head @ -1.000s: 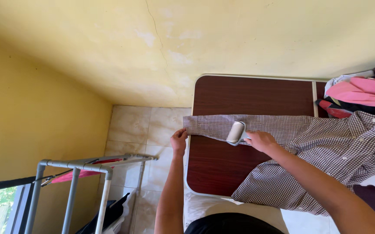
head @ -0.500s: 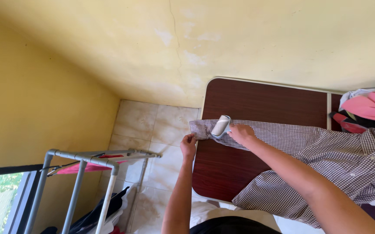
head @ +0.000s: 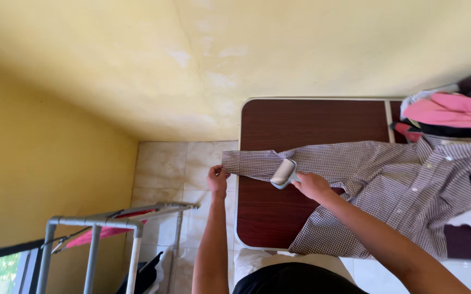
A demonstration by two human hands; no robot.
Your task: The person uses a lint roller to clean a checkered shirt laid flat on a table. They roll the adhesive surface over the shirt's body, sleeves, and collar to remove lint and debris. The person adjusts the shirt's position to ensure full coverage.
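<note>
- The lint roller [head: 283, 173] is gripped by its handle in the right hand [head: 313, 186], which is closed around it; the pale roller head rests on the sleeve [head: 268, 161] just ahead of the fingers.
- Compared with half a second ago, the roller is found further back along the sleeve — away from the cuff end and nearer the shirt body — so a return stroke appears to have been made, much as it stood a second ago.
- The cuff end is pinched by the left hand [head: 217, 179], closed on the fabric just off the table [head: 311, 117] edge; the sleeve is kept stretched flat between the two hands, as in both earlier views.
- The checked shirt [head: 409, 185] is spread across the dark brown table, its body lying beyond the right forearm and its hem hanging over the near edge.
- Judged from the back-and-forth, the sleeve is being covered in repeated passes — the shirt body seems not yet reached.
- Pink and dark clothes [head: 453, 111] are piled far past the right hand; a grey rack [head: 96, 223] stands on the tiled floor [head: 175, 163] outside the left arm.
</note>
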